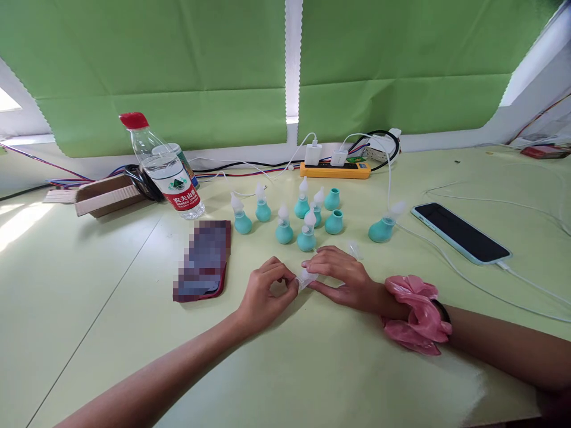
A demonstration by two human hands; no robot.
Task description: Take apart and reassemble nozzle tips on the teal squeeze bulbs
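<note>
Low over the table, both hands meet at a small translucent plastic piece [307,277], perhaps a nozzle tip in a clear wrapper; the fingers partly cover it. My left hand [272,294] pinches its left end between thumb and forefinger. From the other side, my right hand [341,276] grips it with thumb and fingertips. Just beyond stand several teal squeeze bulbs with whitish nozzle tips, the nearest bulb [306,240] among them. Two teal bulbs, a front one [333,222] and a back one [332,199], have open necks. Another tipped bulb [382,229] leans at the right.
A clear plastic scrap [354,249] lies behind my right hand. Left are a phone [203,261], a water bottle [167,172] and a cardboard box [109,196]. A power strip [334,171] sits at the back. A charging phone [461,232] and its white cable [446,261] lie right.
</note>
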